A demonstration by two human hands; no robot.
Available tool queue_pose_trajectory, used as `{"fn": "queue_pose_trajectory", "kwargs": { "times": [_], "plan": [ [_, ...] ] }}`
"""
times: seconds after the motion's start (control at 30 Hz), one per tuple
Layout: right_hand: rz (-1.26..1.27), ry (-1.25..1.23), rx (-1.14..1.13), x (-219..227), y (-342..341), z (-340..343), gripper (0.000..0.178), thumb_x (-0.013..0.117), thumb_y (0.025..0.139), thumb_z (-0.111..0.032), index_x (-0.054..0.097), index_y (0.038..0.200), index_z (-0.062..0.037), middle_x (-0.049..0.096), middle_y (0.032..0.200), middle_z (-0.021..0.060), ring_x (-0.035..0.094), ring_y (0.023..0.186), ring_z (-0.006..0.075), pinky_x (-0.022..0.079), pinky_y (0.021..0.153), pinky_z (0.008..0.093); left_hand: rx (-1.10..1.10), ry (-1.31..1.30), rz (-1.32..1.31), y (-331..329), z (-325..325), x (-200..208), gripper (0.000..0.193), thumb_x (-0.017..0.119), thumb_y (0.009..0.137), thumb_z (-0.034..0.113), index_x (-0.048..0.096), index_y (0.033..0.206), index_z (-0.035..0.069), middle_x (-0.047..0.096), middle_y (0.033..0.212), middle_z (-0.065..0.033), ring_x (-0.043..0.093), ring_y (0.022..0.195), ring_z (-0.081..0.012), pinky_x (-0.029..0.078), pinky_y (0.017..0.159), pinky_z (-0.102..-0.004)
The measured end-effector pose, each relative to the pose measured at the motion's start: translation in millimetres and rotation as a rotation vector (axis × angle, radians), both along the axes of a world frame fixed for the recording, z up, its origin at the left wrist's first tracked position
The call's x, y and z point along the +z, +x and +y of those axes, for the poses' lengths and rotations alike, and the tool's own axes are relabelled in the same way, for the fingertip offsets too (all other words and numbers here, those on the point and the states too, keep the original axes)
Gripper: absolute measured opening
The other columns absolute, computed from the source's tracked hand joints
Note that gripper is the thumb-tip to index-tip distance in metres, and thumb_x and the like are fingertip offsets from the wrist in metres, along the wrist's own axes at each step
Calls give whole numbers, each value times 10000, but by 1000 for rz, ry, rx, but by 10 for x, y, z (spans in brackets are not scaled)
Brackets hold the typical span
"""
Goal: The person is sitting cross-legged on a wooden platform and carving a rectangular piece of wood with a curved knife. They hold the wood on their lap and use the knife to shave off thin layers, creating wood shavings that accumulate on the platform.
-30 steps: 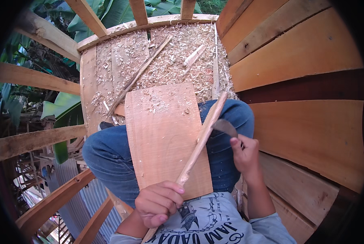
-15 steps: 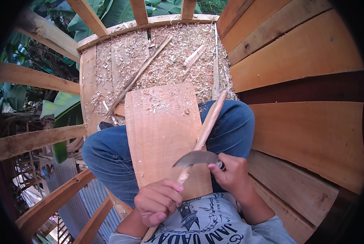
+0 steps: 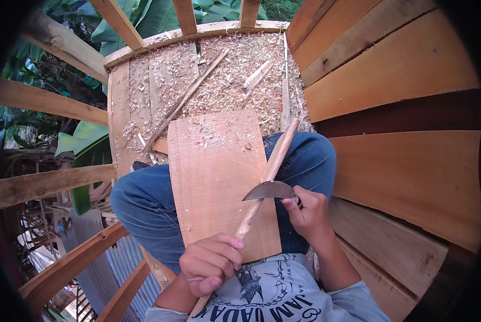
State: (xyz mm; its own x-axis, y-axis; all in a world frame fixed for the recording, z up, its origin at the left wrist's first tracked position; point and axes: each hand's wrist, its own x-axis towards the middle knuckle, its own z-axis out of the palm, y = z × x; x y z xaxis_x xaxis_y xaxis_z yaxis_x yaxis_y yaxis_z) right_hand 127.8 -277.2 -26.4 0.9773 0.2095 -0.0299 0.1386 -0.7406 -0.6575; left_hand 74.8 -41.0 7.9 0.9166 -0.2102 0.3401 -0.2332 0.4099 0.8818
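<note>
My left hand [image 3: 211, 263] is closed round the lower part of a pale wooden stick [image 3: 275, 158]. The stick slants up to the right across a flat wooden board [image 3: 213, 177] lying over my lap, and its upper end reaches above my right knee. In my right hand [image 3: 308, 214] is a knife [image 3: 270, 190] with a broad curved blade, its handle mostly hidden by my fingers. The blade lies crosswise over the stick at about its middle. Below the blade, the stick has a roughly cut patch near my left hand.
Wood shavings [image 3: 229, 80] cover the plank floor ahead, with a long thin stick [image 3: 189, 96] and a short split piece [image 3: 259, 75] among them. A plank wall [image 3: 396, 70] rises close on my right. Wooden rails [image 3: 52, 102] stand along the left and front, plants beyond.
The knife and my right hand have moved up along the stick, away from my left hand. My left hand keeps its hold in nearly the same place.
</note>
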Motion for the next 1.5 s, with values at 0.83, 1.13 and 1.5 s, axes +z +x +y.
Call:
{"fn": "queue_pose_trajectory", "kwargs": {
  "times": [0.83, 1.13, 1.5],
  "plan": [
    [-30, 198, 112, -130, -154, 104, 358, 652, 893, -305, 566, 745, 9, 542, 600, 176, 584, 534, 357, 444, 485, 388, 14, 11, -1, -41, 13, 3, 381, 502, 849, 162, 459, 490, 39, 481, 503, -73, 578, 575, -248, 451, 891, -424],
    [100, 259, 151, -46, -84, 170, 336, 687, 853, -302, 586, 740, -3, 548, 597, 157, 582, 524, 335, 458, 492, 388, 9, 8, 17, -6, 21, 8, 386, 501, 857, 169, 464, 495, 38, 484, 507, -71, 582, 582, -250, 446, 902, -424],
    [142, 226, -158, -58, 37, -41, 405, 622, 922, -285, 514, 690, 29, 460, 530, 162, 491, 459, 209, 375, 462, 342, 2, -3, -29, 20, 18, 9, 395, 503, 873, 171, 464, 503, 40, 485, 513, -72, 582, 590, -256, 446, 901, -429]
  ]
}}
